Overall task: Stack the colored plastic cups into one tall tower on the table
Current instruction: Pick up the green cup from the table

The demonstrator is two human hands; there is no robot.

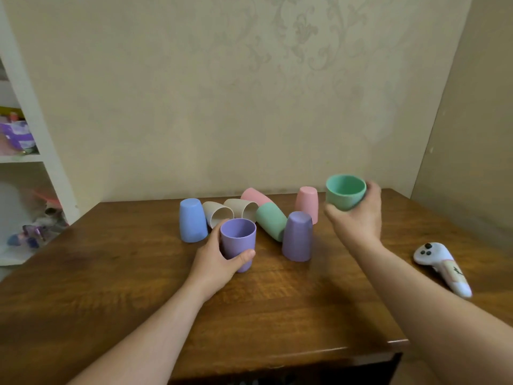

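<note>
My left hand [215,259] grips a purple cup [238,240] that stands mouth-up on the wooden table [277,307]. My right hand [358,218] holds a green cup [345,191] mouth-up in the air, above the table's right part. Behind them sit a blue cup [192,223] upside down, two beige cups [218,213] [242,208] on their sides, a pink cup [254,195] on its side, a green cup [270,220] on its side, a second purple cup [297,236] upside down and a pink cup [306,204] upside down.
A white handheld controller [441,266] lies on the table at the right. A white shelf [33,162] with toys stands to the left. The wall runs right behind the cups. The table's front edge is near my forearms.
</note>
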